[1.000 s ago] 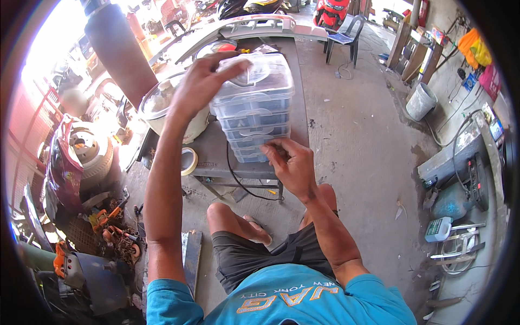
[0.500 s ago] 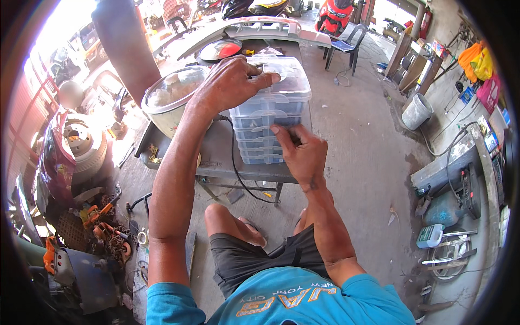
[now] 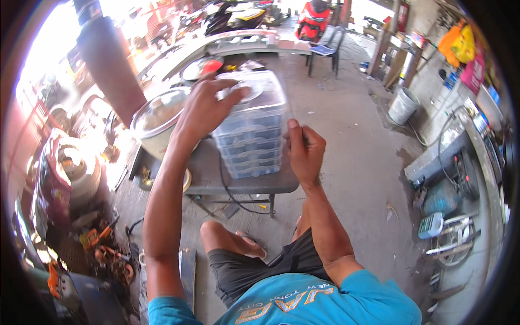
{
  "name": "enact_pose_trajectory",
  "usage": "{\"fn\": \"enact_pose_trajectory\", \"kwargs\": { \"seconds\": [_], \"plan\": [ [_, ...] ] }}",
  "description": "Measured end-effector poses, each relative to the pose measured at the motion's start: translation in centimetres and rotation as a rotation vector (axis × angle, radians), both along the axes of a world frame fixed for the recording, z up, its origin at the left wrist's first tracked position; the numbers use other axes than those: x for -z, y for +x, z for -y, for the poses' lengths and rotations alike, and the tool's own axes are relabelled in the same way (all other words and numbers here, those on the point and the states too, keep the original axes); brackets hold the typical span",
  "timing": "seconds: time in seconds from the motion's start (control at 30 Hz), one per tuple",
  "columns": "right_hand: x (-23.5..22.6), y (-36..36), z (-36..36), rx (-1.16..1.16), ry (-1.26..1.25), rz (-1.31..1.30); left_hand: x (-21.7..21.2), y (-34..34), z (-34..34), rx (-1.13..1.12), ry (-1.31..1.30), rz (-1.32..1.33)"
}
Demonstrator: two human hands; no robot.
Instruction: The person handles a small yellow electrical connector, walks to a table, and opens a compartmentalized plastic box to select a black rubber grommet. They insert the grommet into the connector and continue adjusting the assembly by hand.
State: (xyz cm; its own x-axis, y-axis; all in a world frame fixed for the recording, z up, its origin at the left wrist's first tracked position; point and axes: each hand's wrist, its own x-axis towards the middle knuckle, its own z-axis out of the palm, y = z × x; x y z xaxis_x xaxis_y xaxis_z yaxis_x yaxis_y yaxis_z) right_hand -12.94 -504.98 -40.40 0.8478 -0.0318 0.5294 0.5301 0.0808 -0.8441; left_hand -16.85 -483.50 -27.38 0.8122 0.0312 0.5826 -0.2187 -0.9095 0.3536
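A tall stack of clear plastic organizer boxes, bluish inside, stands on a dark bench. Over its lid, my left hand has finger and thumb curled around a clear round piece; blur hides what this piece is and whether it belongs to the lid. Just beyond the stack's right side is my right hand, its fingers folded in and thumb pointing up. Whether it touches the stack or holds something, I cannot tell.
A large pale tub with a clear lid sits left of the stack. A black cable hangs off the bench front. Behind lies a long pale car bumper. Tools and parts clutter the left floor; a dark chair and a grey bucket stand right.
My right hand has come off the stack's front and now sits beside its right side. My left hand stays over the lid. The whole view has shifted.
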Motion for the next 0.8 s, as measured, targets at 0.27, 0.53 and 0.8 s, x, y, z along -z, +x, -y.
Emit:
{"fn": "enact_pose_trajectory", "kwargs": {
  "seconds": [0.27, 0.53, 0.8],
  "plan": [
    [-1.0, 11.0, -3.4, -0.254, 0.034, -0.329, 9.7, -8.9, 4.0, -0.306, -0.204, 0.434],
    [3.0, 14.4, -6.3, -0.621, -0.021, -0.503, 20.4, -9.4, 9.8, -0.297, -0.182, 0.056],
    [3.4, 8.1, -2.5, -0.351, 0.127, -0.306, 19.8, -5.3, 3.9, -0.27, -0.331, -0.054]
  ]
}}
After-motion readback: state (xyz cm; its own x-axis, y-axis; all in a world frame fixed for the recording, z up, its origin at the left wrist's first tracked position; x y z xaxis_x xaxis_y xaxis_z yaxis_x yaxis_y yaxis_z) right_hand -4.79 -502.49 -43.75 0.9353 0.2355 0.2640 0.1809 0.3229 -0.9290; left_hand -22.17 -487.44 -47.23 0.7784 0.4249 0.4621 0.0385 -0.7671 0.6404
